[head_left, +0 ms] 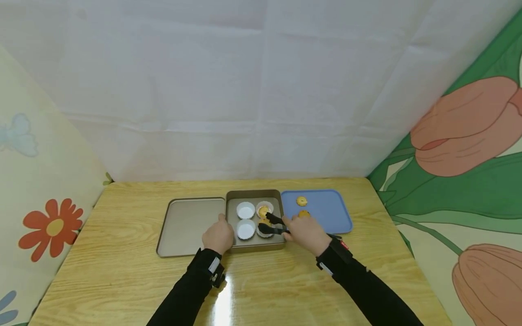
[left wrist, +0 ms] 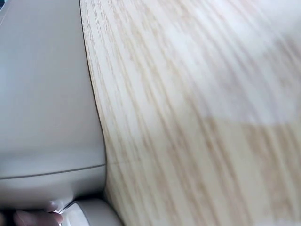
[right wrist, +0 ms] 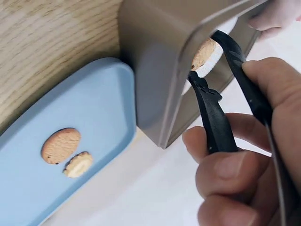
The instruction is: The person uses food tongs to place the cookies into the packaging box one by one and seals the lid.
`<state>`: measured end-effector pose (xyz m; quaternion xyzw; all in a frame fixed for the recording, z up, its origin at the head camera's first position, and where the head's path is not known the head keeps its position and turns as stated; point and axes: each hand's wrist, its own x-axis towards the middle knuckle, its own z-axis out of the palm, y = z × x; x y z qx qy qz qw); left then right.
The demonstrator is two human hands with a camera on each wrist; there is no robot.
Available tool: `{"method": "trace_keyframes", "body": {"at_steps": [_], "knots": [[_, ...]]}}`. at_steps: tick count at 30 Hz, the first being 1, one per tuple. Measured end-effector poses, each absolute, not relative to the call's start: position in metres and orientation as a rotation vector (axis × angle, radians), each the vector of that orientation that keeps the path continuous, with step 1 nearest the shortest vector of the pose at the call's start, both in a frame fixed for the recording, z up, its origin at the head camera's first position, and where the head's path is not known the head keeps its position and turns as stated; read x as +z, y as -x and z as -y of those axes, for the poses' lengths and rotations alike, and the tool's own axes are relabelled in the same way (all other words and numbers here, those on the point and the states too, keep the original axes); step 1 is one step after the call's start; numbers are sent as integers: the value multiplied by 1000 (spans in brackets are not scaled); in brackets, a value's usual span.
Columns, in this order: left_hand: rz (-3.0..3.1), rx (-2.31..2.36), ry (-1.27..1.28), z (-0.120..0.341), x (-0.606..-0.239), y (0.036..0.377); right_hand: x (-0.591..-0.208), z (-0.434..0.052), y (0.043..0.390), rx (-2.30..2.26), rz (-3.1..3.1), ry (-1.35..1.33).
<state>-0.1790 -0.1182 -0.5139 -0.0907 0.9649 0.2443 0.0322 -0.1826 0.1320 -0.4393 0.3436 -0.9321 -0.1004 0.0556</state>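
My right hand (head_left: 306, 233) grips black tongs (right wrist: 214, 115) over the right side of a bronze-coloured baking tin (head_left: 254, 248). The tong tips stand apart on either side of a cookie (right wrist: 203, 55) at a white cup in the tin's front right. Behind it, another cup holds a cookie (head_left: 263, 211). On the tin's left side, two white cups, a back one (head_left: 245, 210) and a front one (head_left: 246, 230), hold nothing. My left hand (head_left: 219, 236) holds the tin's left wall at the rim; most of its fingers are hidden in the left wrist view.
To the right, touching the tin, lies a blue tray (head_left: 332, 213) with two cookies, a pale scalloped one (right wrist: 78, 165) and a browner oval one (right wrist: 61, 145). A flat bronze-coloured lid (head_left: 191, 226) lies left of the tin. All stand on a wooden table (head_left: 122, 244).
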Motion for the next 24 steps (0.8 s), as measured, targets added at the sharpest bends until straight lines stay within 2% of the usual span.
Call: {"method": "trace_keyframes", "body": {"at_steps": [24], "knots": [[-2961, 748, 286, 118, -511, 179, -442, -135, 181, -268, 2779, -1061]]}}
